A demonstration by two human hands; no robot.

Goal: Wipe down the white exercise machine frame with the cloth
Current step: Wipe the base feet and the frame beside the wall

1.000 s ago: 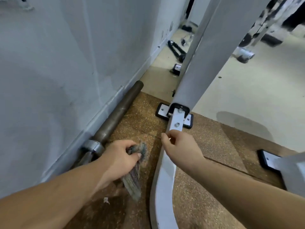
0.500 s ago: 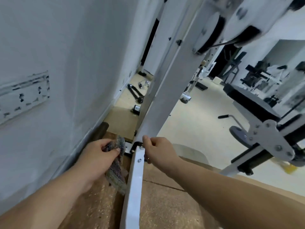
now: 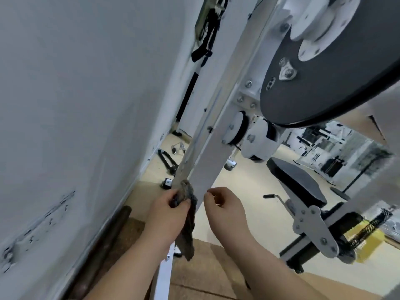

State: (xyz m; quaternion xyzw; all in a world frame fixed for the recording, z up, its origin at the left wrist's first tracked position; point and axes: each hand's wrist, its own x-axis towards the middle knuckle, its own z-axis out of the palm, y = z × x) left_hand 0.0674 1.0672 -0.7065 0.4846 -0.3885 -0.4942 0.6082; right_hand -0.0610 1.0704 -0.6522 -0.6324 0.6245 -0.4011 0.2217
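- I saw the left hand (image 3: 171, 215) gripping the dark, nubbly cloth (image 3: 186, 204) against the flat white frame (image 3: 214, 148).
- The right hand (image 3: 225, 211) curled beside the frame; whether it pinched it, I couldn't tell.

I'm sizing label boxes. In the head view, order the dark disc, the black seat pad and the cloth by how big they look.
1. dark disc, nearest the camera and cut by the frame edge.
2. black seat pad, farther off.
3. cloth, partly covered by the left hand gripping it.
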